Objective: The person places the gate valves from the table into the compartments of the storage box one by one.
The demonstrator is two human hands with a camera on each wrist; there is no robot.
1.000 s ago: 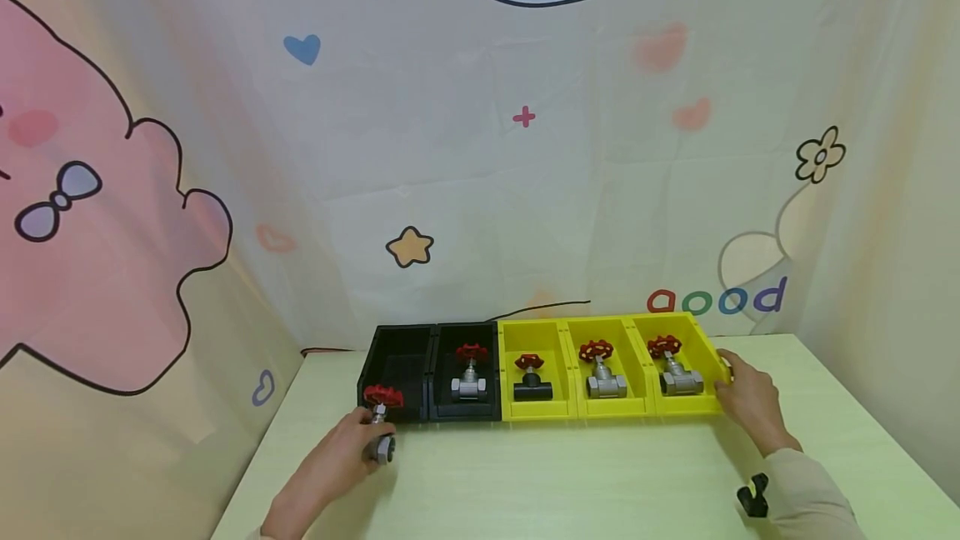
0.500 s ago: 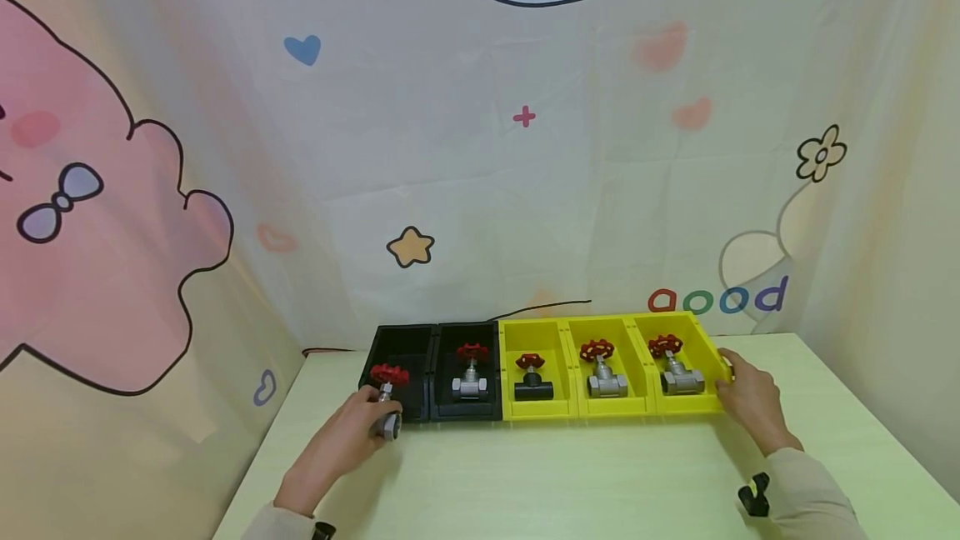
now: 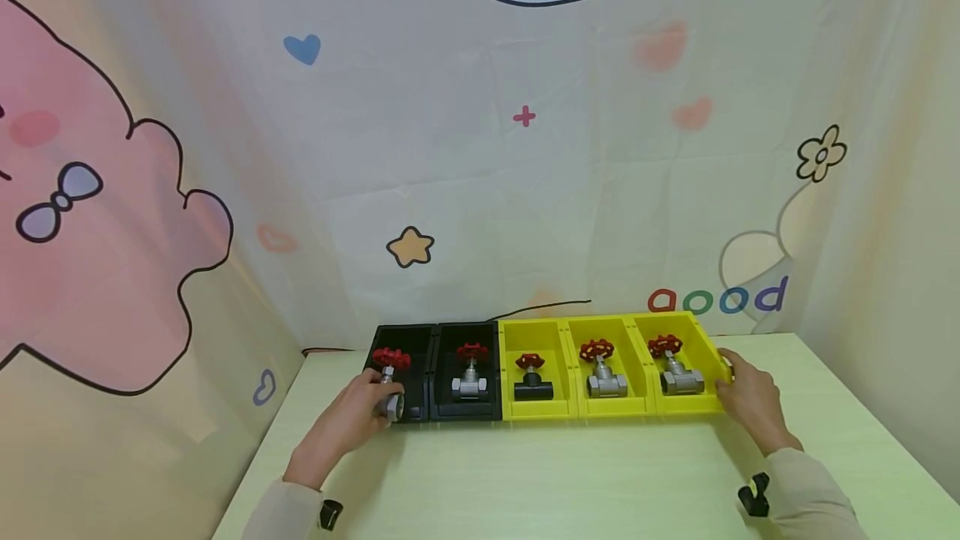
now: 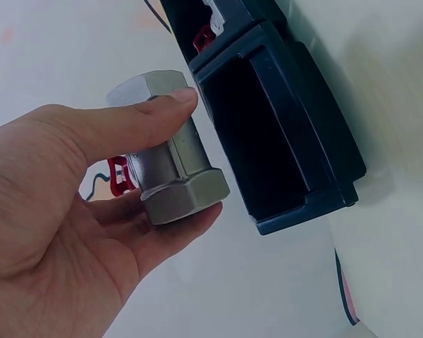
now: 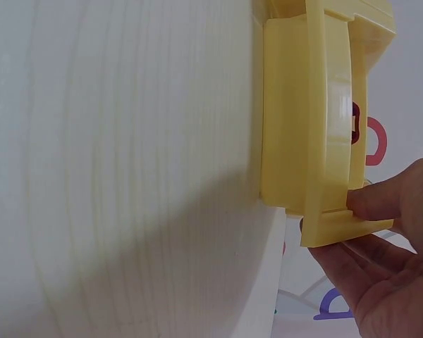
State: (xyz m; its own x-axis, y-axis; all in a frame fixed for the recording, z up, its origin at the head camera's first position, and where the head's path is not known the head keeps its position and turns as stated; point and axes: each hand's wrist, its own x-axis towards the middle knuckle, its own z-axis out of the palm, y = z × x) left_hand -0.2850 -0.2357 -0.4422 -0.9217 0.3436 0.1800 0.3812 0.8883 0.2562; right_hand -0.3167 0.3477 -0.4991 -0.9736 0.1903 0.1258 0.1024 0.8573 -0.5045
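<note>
My left hand (image 3: 351, 416) grips a silver gate valve (image 4: 176, 165) by its body, thumb on one side and fingers on the other. The valve's red handwheel (image 3: 392, 359) points up, over the leftmost black bin (image 3: 406, 338). In the left wrist view this bin shows nothing inside, and the valve is just outside its opening. At the far right of the row, my right hand (image 3: 752, 401) pinches the side wall of the end yellow bin (image 5: 328, 134), thumb inside the rim and fingers outside. That bin holds a silver valve (image 3: 681, 379) with a red handwheel.
The second black bin (image 3: 495, 332) holds a silver valve (image 3: 469, 386). Next to it, one yellow bin (image 3: 532, 412) holds a black-bodied valve (image 3: 532, 388), another a silver valve (image 3: 606, 384). The joined row stands on a pale table (image 3: 555, 482) before a printed curtain (image 3: 480, 148).
My left hand has carried the valve forward and slightly right, from in front of the leftmost black bin to above it. The right hand stays on the yellow bin's edge.
</note>
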